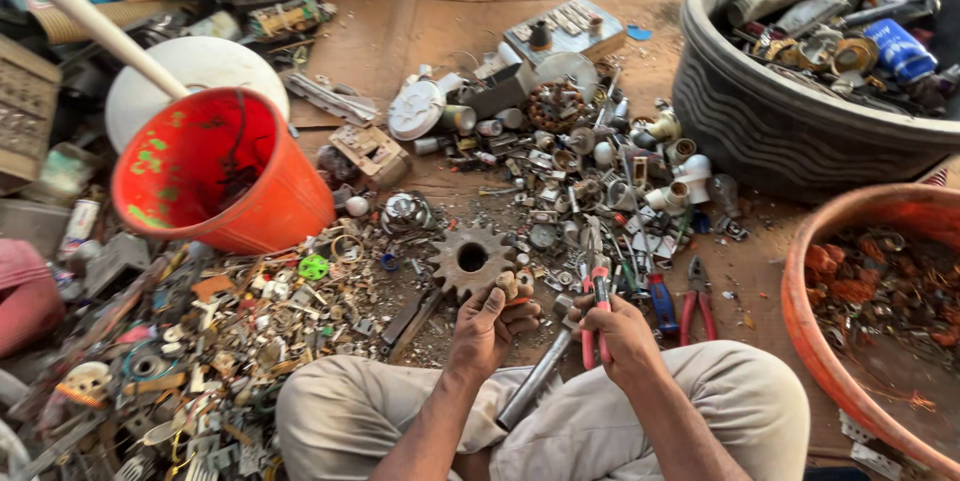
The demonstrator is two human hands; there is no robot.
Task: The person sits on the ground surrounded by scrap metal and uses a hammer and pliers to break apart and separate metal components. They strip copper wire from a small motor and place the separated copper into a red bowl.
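Seated person, floor strewn with metal scrap. Left hand (487,326): grip pinched on a small tan metal fitting (514,286), held above the knees just below a rusty gear (471,259). Right hand (622,333): grip closed around red-handled pliers (599,293), jaws pointing away. Nearby: orange bucket (215,169), black tub (775,121), second red pliers (698,301) on the floor.

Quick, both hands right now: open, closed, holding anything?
Left hand: closed on a small metal part.
Right hand: closed around the red-handled pliers.
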